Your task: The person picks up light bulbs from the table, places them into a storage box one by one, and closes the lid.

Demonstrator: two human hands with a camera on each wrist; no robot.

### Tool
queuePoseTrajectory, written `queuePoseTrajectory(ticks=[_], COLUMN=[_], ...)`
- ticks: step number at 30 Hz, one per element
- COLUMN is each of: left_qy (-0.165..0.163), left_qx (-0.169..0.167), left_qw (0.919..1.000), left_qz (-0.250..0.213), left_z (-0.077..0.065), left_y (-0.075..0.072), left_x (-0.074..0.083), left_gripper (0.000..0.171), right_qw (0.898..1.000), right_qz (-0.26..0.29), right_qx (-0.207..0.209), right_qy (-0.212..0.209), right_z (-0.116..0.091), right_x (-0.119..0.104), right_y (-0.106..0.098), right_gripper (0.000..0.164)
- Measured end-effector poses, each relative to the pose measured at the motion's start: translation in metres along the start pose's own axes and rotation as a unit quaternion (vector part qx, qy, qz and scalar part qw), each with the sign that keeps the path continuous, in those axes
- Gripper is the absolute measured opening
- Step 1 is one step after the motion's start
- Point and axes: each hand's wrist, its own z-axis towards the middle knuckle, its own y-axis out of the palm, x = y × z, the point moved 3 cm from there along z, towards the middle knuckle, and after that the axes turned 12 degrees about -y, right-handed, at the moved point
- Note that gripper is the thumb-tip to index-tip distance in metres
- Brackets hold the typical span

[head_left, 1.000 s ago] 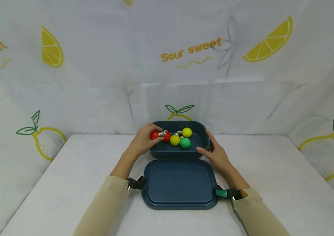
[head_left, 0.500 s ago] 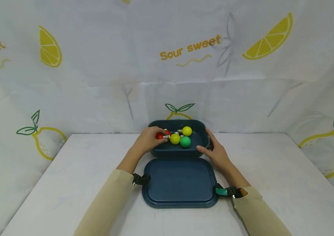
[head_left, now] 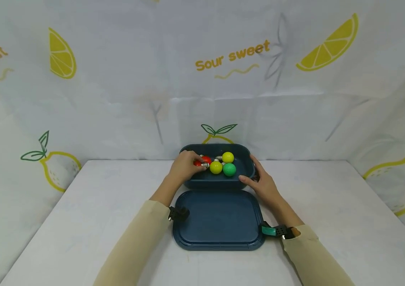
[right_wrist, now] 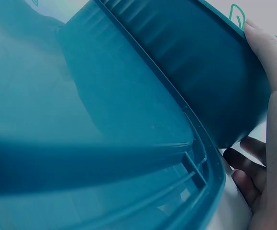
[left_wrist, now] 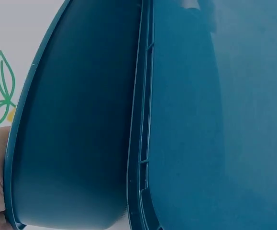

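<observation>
A dark blue plastic box (head_left: 216, 185) sits at the back of the table. Inside it lie small light bulbs: another red bulb (head_left: 207, 159), a front yellow bulb (head_left: 216, 167), a rear yellow bulb (head_left: 228, 157) and a green bulb (head_left: 229, 170). With its fingers over the box's left end, my left hand (head_left: 184, 166) pinches a red bulb (head_left: 197, 163), metal screw base pointing right. My right hand (head_left: 264, 184) grips the box's right end, thumb at the rim and fingers around the outside. In the left wrist view the box hides the bulbs.
In front of the box lies its flat dark blue lid (head_left: 218, 218), under both wrists. The table (head_left: 91, 222) has a white cover. Behind it hangs a white cloth (head_left: 123, 119) with lemon prints.
My left hand has moved right and further into the box, bringing the pinched red bulb among the others. The bulbs have shifted slightly right. My right hand has stayed on the box.
</observation>
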Motion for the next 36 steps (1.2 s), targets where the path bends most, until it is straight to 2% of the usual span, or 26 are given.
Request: queuePoseTrajectory(ticks=[9,20,30,36], left_qy=[0.007,0.024,0.016,0.033], left_qx=[-0.021,-0.009,-0.025,-0.023], left_qw=[0.9981,0.9928,0.9955,0.9974], left_qz=[0.058,0.117,0.09,0.059], left_z=[0.004,0.006,0.006,0.006], left_y=[0.004,0.007,0.005,0.003], left_x=[0.004,0.011,0.006,0.004], left_gripper=[0.027,0.027,0.035,0.037], right_qw=[1.0,1.0,1.0,1.0], right_qz=[-0.001,0.007,0.013,0.01], right_qx=[-0.001,-0.005,-0.007,-0.004], right_qy=[0.002,0.008,0.003,0.004], right_z=[0.0,0.0,0.0,-0.002], right_x=[0.002,0.002,0.002,-0.001], right_y=[0.001,0.0,0.002,0.002], right_gripper=[0.086,0.085,0.085,0.086])
